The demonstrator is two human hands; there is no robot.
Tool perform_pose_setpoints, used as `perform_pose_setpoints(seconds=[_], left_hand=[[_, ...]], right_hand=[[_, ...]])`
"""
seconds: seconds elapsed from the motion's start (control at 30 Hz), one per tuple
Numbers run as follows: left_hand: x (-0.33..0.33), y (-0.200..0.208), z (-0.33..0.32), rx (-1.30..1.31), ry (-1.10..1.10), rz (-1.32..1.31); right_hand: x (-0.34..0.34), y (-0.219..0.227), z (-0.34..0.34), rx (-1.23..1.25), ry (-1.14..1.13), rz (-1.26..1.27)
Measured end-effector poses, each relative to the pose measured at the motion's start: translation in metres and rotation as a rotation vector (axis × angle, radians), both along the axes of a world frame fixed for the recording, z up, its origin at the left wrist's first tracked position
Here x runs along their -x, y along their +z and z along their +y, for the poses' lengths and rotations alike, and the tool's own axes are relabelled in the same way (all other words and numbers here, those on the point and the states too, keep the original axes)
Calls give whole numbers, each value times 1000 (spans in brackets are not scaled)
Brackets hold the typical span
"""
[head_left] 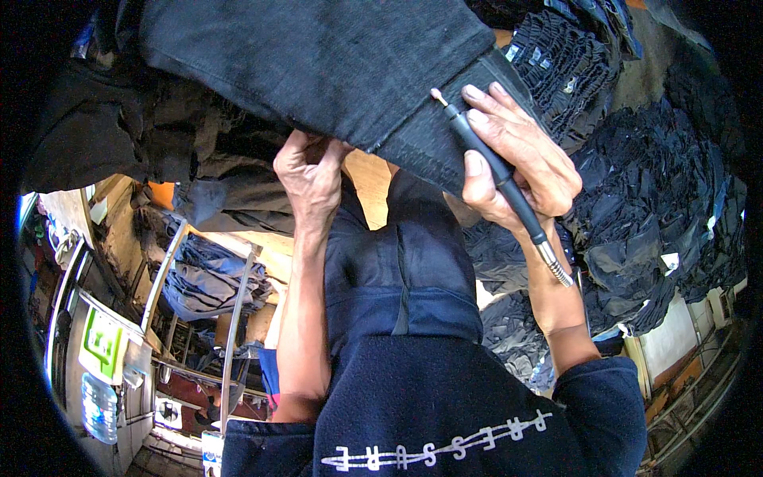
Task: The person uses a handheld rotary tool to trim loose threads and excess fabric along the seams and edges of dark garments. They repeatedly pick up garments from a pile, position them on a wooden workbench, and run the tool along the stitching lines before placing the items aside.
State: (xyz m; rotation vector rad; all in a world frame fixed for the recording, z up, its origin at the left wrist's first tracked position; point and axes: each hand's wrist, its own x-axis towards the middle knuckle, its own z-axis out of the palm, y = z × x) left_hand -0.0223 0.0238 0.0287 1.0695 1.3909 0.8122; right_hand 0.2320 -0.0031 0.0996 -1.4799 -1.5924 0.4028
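A pair of black denim jeans spreads across the top of the view, with the wide hem of one leg toward the right. My left hand pinches the lower edge of the leg, its fingertips partly hidden by the cloth. In my right hand is a pen-shaped rotary grinder, dark-bodied, with a small pinkish grinding tip and a metal spring at its lower end. The tip is over the cloth by the hem seam; I cannot tell whether it touches. My right fingers also rest against the hem.
Heaped dark garments fill the right side, with a folded stack at the upper right. More dark cloth hangs at the left. Lower left are a metal rack, a bundle of garments and a clear plastic bottle.
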Motion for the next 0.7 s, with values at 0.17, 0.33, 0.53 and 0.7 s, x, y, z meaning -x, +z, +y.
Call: perform_pose_setpoints(seconds=[0.17, 0.33, 0.53, 0.7], left_hand=[[0, -3, -2, -7, 31, -23], [5, -3, -3, 3, -61, -35], [1, -2, -2, 25, 28, -12], [-1, 0, 0, 42, 19, 2]], right_hand=[[-1, -2, 0, -22, -19, 19], [0, -1, -1, -11, -33, 24], [-2, 0, 0, 1, -31, -10], [-2, -2, -2, 4, -50, -8]])
